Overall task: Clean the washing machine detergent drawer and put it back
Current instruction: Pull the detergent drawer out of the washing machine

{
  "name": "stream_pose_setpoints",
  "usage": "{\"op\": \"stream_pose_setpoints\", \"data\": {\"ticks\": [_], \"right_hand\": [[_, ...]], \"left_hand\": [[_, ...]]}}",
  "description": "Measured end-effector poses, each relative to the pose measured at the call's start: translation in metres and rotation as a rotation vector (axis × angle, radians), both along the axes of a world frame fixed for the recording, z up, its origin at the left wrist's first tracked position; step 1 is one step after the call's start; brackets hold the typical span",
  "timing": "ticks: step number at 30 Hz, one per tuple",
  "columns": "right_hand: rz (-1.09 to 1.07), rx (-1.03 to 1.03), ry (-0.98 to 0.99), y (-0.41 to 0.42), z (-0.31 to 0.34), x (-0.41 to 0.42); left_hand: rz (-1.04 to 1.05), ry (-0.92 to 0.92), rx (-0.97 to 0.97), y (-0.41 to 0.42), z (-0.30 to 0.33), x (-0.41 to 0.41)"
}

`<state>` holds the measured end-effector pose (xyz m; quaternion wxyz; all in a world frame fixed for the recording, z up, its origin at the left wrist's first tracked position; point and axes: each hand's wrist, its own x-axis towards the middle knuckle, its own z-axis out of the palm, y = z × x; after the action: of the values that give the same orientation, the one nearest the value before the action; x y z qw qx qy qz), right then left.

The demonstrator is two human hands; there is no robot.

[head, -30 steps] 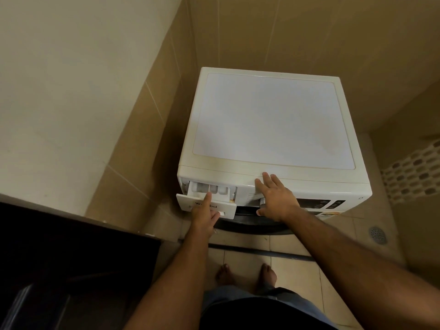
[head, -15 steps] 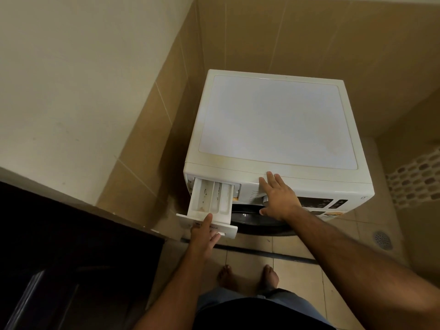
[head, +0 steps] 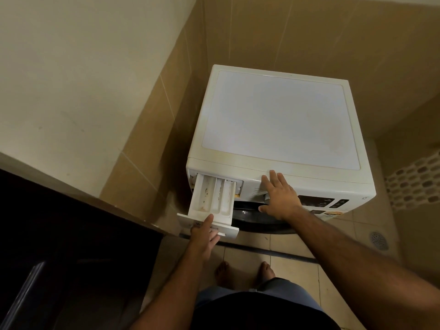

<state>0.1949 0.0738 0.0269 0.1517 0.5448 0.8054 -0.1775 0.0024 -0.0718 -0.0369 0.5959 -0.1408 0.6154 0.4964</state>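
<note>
- The washing machine [head: 278, 120] stood in a tiled corner, its left side near the wall [head: 152, 129] and its back toward the rear tiles; the top was bare, and open floor [head: 281, 244] lay in front where the person stood barefoot.
- A dark counter [head: 78, 234] ran along the person's left, its edge just beside the pulled-out drawer front, so room to swing the drawer leftward looked tight; the clear way out was straight back toward the person.
- The detergent drawer [head: 212, 198] was drawn most of the way out of its slot at the machine's upper left, its rear end seemingly not yet clear of the housing, its three compartments showing pale residue and brownish specks.
- By my reading the task was at its start: the drawer was neither freed nor cleaned, and washing and refitting all remained.
- The right hand [head: 278, 196] lay flat and spread on the control panel, fingers up to the top edge, holding nothing, seemingly bracing the machine.
- The left hand [head: 204, 234] gripped the drawer's front panel, thumb on top and fingers curled beneath into the handle recess.
- A floor drain [head: 378, 240] sat well to the right.
</note>
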Motion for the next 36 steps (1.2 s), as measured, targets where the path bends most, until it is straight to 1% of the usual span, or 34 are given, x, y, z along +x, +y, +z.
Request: {"op": "stream_pose_setpoints", "data": {"ticks": [3, 7, 8, 10, 14, 16, 22, 28, 36], "right_hand": [[-0.055, -0.005, 0.051, -0.009, 0.0, -0.004], [-0.079, 0.197, 0.255, -0.034, -0.006, -0.019], [-0.057, 0.207, 0.282, -0.04, -0.008, -0.026], [-0.003, 0.131, 0.295, -0.046, -0.011, -0.041], [-0.006, -0.098, 0.229, -0.033, -0.013, -0.067], [-0.016, -0.157, 0.198, -0.023, -0.015, -0.074], [-0.023, -0.205, 0.096, -0.002, -0.02, -0.085], [-0.057, -0.282, 0.061, 0.005, -0.023, -0.094], [-0.025, -0.304, -0.021, 0.012, -0.023, -0.099]], "left_hand": [[-0.001, -0.018, -0.01, 0.001, 0.001, -0.001], [-0.033, -0.006, -0.021, 0.001, 0.001, -0.003], [-0.039, 0.004, -0.022, 0.001, 0.001, -0.004], [-0.037, 0.013, -0.021, 0.002, 0.002, -0.003], [-0.019, 0.018, -0.013, 0.003, 0.004, -0.002], [-0.012, 0.009, 0.0, 0.001, 0.005, -0.002], [0.039, -0.022, 0.022, 0.0, 0.007, -0.002], [0.018, -0.022, 0.033, 0.0, 0.01, -0.002], [0.013, -0.025, 0.033, 0.0, 0.017, 0.0]]}}
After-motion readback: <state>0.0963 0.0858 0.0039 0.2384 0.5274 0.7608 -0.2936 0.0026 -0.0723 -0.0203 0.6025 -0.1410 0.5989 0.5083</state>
